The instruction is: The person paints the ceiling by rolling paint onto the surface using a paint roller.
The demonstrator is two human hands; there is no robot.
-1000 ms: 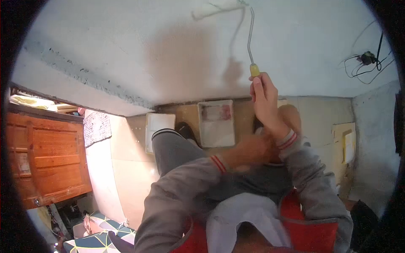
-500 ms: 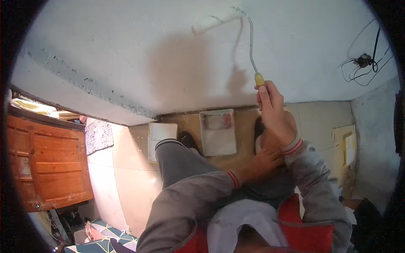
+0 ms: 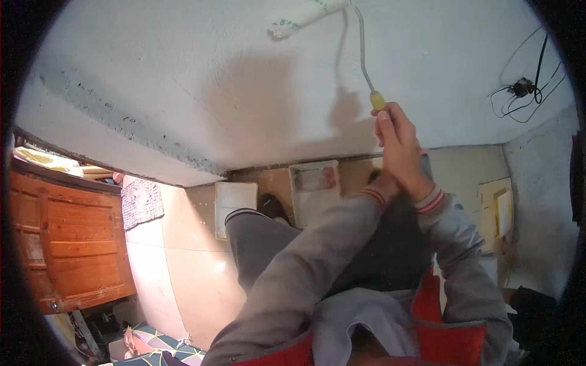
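My right hand point(image 3: 400, 140) is closed round the yellow handle point(image 3: 378, 100) of a paint roller. The bent metal rod rises from the handle to the white roller sleeve point(image 3: 308, 16) with green marks, which is at the white wall point(image 3: 244, 91) near the top edge. Only part of my left hand point(image 3: 387, 183) shows, beside and partly behind my right wrist. The fingers of that hand are hidden, so what they hold cannot be made out.
Two paint trays, a smaller one point(image 3: 237, 198) and a larger one point(image 3: 314, 177), are on the floor by my feet. Dark wires point(image 3: 522, 88) hang from the wall at right. A wooden door point(image 3: 79, 244) and a woven mat point(image 3: 143, 201) are at left.
The roller has moved slightly up and left along the wall. My left hand has moved from above my right knee, up to beside my right wrist. My right hand stays on the handle.
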